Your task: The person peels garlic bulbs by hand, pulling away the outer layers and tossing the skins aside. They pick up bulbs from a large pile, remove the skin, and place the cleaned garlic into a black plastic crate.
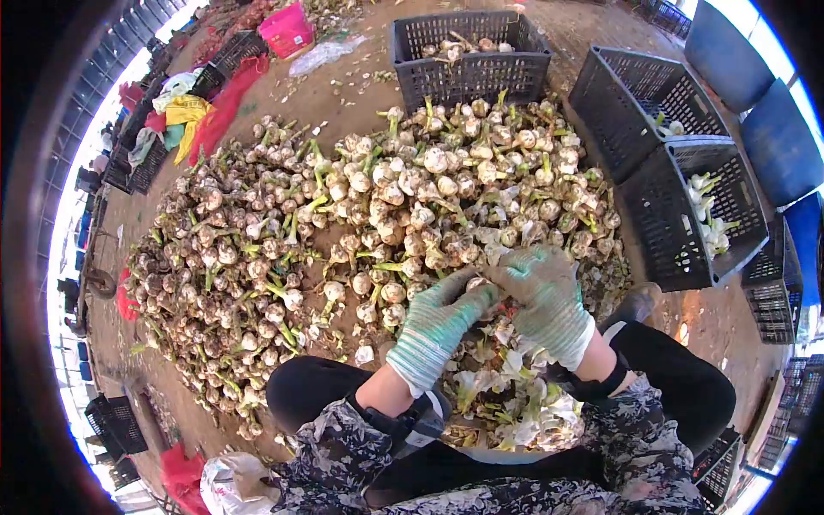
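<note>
My left hand [442, 324], in a striped pale-green glove, is closed with thumb and fingers around a garlic bulb [478, 284]. Only a small part of that bulb shows. From the other side my right hand [542, 296], in a similar soiled glove, closes in with curled fingers at the same bulb; its fingertips are partly hidden. Below both hands, between my legs, lies a heap of pale peeled garlic skins [515, 395]. Just beyond them spreads a large pile of garlic bulbs [412, 197] with cut stems, many still dirt-brown.
A black crate [472, 81] holding some bulbs stands behind the pile. At right are two more black crates, one upper [596, 112] and one nearer [678, 245] with whitish garlic inside. Far left lie a pink container [286, 31], red netting [225, 112] and a white sack [236, 485].
</note>
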Available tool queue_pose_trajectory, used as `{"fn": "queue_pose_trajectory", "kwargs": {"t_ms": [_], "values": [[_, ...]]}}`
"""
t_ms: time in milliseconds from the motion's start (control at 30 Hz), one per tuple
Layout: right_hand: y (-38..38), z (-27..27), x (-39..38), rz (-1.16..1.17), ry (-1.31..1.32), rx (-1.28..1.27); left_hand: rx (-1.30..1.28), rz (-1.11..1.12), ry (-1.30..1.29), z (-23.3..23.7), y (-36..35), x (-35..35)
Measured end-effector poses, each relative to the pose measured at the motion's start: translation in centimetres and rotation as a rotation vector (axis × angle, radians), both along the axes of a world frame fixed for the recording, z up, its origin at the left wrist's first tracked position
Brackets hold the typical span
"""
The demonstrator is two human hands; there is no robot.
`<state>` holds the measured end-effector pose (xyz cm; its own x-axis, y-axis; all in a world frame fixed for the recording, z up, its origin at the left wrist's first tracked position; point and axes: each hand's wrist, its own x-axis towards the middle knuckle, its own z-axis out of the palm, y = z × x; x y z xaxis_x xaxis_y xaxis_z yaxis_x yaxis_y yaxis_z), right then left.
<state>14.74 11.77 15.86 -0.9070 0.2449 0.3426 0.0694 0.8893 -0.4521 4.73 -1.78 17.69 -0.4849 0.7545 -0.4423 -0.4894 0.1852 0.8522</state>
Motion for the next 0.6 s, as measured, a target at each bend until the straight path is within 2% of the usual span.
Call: {"fn": "queue_pose_trajectory", "kwargs": {"t_ms": [33,67,100,167,200,233,300,333,400,433,467,500,567,600], "values": [[-0.1,0.8,0.3,-0.013,-0.028,0.132,0.003,-0.029,-0.031,0.9,-0.2,0.0],[0.3,0.6,0.8,-0.051,0.071,0.035,0.008,-0.059,-0.061,1.5,-0.2,0.1],[0.5,-0.8,1.2,-0.055,0.077,0.045,0.018,-0.064,-0.055,1.4,-0.2,0.2],[0.9,-3.9,2.0,-0.432,0.308,-1.002,0.095,0.011,0.185,0.4,-0.1,0.5],[1.2,-2.0,2.3,-0.418,0.101,-1.691,0.132,0.036,0.235,0.2,-0.1,0.7],[-1.0,-0.4,3.0,-0.168,0.381,-2.004,0.113,0.037,0.318,0.3,0.0,0.9],[-2.6,0.5,3.1,-0.258,0.316,-1.976,0.220,0.079,0.426,-0.2,0.1,1.7],[-3.0,-0.4,3.2,-0.253,0.214,-1.743,0.221,0.076,0.425,-0.1,0.1,1.7],[-3.8,-0.9,2.3,-0.343,0.284,-1.704,0.200,0.028,1.100,0.1,0.1,1.5],[-4.0,-1.3,1.9,-0.428,0.347,-1.664,0.202,0.031,1.102,0.1,0.2,1.4],[-4.2,-1.5,1.6,-0.384,0.453,-1.748,0.197,0.043,1.050,0.1,0.1,1.4],[-3.9,-1.4,1.9,-0.380,0.448,-1.749,0.189,0.054,0.996,0.0,0.0,1.3],[-3.5,-0.6,2.3,-0.369,0.171,-1.596,0.188,0.059,0.989,-0.2,-0.1,1.3],[-3.7,-0.9,2.4,-0.352,0.274,-1.658,0.187,0.053,0.986,-0.1,-0.1,1.3]]}}
